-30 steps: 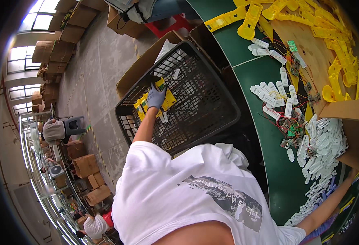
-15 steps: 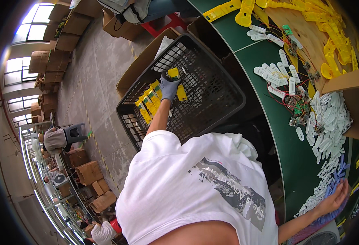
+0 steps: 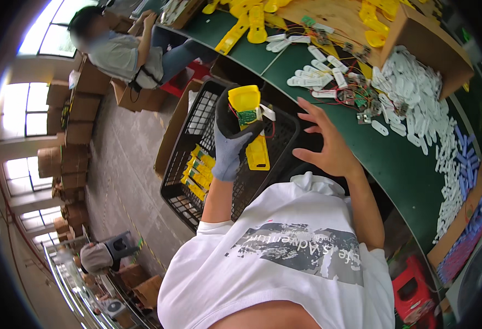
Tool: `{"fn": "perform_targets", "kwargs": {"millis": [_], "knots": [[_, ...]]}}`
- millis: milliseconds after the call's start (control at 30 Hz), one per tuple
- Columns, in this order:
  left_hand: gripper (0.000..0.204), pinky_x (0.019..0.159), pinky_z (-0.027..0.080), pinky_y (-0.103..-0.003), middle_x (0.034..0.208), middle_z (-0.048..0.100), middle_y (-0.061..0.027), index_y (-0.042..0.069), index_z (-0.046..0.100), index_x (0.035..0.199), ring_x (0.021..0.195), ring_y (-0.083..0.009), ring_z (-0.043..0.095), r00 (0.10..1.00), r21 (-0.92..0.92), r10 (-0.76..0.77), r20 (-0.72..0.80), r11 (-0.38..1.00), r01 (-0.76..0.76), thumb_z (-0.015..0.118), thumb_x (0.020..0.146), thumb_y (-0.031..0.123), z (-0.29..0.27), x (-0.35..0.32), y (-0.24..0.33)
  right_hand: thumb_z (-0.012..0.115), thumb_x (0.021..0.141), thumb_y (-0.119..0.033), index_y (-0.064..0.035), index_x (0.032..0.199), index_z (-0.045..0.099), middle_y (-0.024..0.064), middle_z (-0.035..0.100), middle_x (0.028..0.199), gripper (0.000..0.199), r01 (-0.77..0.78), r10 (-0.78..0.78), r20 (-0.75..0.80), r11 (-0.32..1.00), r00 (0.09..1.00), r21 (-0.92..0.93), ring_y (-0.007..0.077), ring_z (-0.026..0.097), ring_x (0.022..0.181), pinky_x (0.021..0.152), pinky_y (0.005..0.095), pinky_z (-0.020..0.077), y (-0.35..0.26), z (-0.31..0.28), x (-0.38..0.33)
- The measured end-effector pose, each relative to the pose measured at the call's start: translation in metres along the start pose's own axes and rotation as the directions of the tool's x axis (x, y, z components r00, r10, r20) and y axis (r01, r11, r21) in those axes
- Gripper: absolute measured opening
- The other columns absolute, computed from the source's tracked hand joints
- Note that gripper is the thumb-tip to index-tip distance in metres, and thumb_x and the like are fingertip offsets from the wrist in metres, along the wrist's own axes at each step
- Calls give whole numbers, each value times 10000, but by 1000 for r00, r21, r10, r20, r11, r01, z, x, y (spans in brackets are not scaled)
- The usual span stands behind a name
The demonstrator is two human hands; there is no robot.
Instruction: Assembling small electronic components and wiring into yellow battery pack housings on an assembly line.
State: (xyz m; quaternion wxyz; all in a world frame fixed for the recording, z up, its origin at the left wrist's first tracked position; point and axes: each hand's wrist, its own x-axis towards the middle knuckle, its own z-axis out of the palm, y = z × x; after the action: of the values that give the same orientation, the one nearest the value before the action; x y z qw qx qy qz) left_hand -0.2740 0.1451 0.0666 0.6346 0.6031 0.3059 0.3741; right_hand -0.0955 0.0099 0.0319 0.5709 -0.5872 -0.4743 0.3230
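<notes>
In my gloved left hand (image 3: 227,147) I hold a yellow plastic housing (image 3: 245,98) above a black crate (image 3: 172,198), its lower yellow part (image 3: 258,154) hanging below my fingers. A green circuit board (image 3: 247,116) shows in the housing, with a white piece (image 3: 267,113) and a red wire at its side. My bare right hand (image 3: 330,145) is open, fingers spread, holding nothing between the housing and the green table. Several yellow housings with green boards (image 3: 199,171) lie in the crate.
White oval pieces (image 3: 318,75) and wired circuit boards (image 3: 356,98) lie on the green table (image 3: 356,145). A cardboard box (image 3: 430,49) stands by a heap of white parts (image 3: 411,82); blue cylinders (image 3: 467,159) lie farther right. A seated person (image 3: 126,57) is at far left.
My left hand has lifted a yellow housing from the crate toward me. My right hand has come from the blue cylinders to beside the housing. The view has shifted, bringing a person into sight.
</notes>
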Motion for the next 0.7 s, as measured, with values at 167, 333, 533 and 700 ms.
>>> {"fn": "perform_targets", "kwargs": {"millis": [167,333,533,700], "knots": [[821,959,470,-312,1279,542,-81,42,373,1429,1151,-157,544,953,-80,-56,298,993,84,743,701,-44,75,14,6,713,874,-191,-31,1404,448,109,595,1229,613,55,-71,141,992,988,113,178,585,1080,855,300,491,4,-26,-14],[536,842,522,-354,1079,600,-75,76,470,1309,936,-197,625,935,-319,-143,323,914,250,630,808,-25,122,13,-16,519,1007,-233,24,992,680,1,570,647,304,-133,160,-100,964,982,229,55,520,571,533,217,409,8,-57,-57],[379,794,530,-398,1093,623,-83,127,466,1319,913,-237,632,720,-477,-303,624,583,658,524,981,291,168,6,-21,428,1037,-316,-16,715,588,3,482,517,469,-8,189,-407,914,894,406,57,417,414,406,216,309,10,-85,-106],[509,821,517,-376,1224,564,-119,149,322,1452,987,-213,600,772,-380,-227,593,766,518,504,986,245,191,13,-18,481,1022,-303,6,793,631,45,555,610,413,18,168,-396,905,903,426,81,507,503,477,225,391,-14,-96,-141]]}}
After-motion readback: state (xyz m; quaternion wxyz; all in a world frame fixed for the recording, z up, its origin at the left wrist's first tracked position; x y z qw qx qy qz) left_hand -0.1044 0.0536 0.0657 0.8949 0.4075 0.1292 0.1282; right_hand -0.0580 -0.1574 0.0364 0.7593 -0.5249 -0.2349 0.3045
